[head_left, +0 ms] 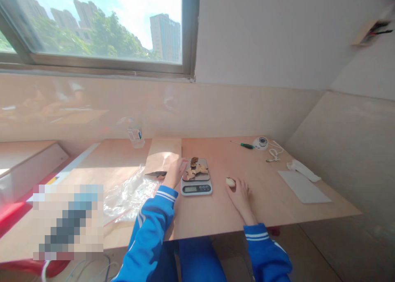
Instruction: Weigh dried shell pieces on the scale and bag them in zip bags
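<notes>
**Right hand (240, 193) around a pale oval object (230, 183), left hand (174, 172) at a loaded scale (196, 189)**

Near the middle of the worktop (212, 218), a kitchen-type scale with pale casing, its small display and buttons toward the near edge; reading too small to make out. On its platform, several dried-looking pieces (202, 169), mostly tan and curled, with one darker brown at the far side.

To the right of the scale and well apart from it, the pale oval object, clamped between thumb and curled fingers of the right hand; impossible to tell whether resting on the wood or just above it.

At the platform's left edge, the left hand, palm side mostly turned away; cannot tell whether its fingers are apart or together, or in contact with the scale.

Behind the left hand, and partly covered by it, a brown paper bag (163, 154) lying flat, dark opening toward the near side. Nearer and to the left, a crumpled clear plastic bag (132, 197). Upright beyond, a clear bottle (136, 138).

At the far right, a green-handled screwdriver (247, 146) beside a white round device (261, 143), then a white cable (274, 153). Closer in, a white sheet (304, 189) just beside a white bundle (304, 170).
</notes>
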Tool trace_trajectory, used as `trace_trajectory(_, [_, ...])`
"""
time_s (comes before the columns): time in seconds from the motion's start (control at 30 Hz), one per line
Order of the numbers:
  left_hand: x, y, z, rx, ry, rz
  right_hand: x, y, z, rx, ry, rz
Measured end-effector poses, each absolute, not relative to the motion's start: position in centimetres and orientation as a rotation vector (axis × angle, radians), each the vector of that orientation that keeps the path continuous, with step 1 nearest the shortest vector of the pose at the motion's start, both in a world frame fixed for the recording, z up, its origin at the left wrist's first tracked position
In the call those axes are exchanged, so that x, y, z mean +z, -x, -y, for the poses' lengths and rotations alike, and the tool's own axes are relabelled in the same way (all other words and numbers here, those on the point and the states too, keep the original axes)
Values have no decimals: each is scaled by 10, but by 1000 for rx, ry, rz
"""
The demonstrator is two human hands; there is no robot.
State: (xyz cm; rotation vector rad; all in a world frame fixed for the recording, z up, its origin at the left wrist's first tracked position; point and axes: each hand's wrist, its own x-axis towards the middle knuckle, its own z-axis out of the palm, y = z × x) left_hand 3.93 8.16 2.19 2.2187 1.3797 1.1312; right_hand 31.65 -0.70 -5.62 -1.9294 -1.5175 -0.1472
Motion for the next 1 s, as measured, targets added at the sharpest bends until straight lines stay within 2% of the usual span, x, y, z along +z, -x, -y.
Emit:
trace_trajectory(0.3, [3, 16, -29, 1320, -1992, -1960, -54, -315, 8, -147, 1925, 1553])
trace_trajectory(0.7, [-23, 10, -29, 871, -1957, -2422, -49, -316, 11, -107, 1892, 1536])
trace_trajectory(1.0, [-23, 13, -27, 790, -2018, -2412, -53, -318, 9, -96, 1892, 1507])
